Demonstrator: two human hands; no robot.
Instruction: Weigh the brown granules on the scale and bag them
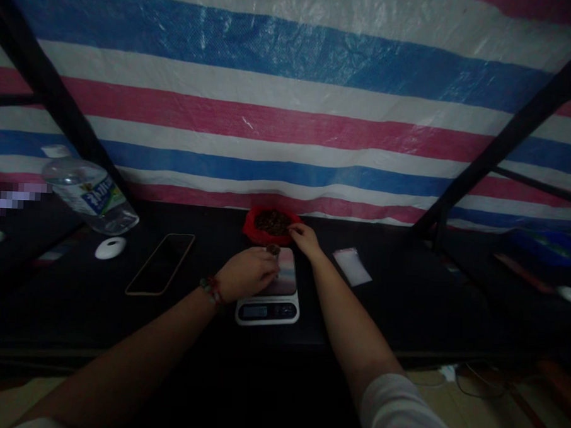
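A small white kitchen scale (268, 310) with a pinkish platform stands in the middle of the dark table (404, 307). My left hand (247, 273) is closed over the platform, holding a small object (273, 249) that I cannot make out. Behind the scale sits a red container (253, 228) filled with small dark brown pieces (272, 221). My right hand (304, 239) rests at the container's right rim, fingers pinched together at the dark pieces. A beaded bracelet is on my left wrist.
A phone (160, 263) lies face up left of the scale, a white oval object (110, 247) beyond it, and a clear water bottle (90, 195) lies on its side. A small clear plastic bag (352, 266) lies to the right. A striped tarp (290, 113) hangs behind; black frame bars slant at both sides.
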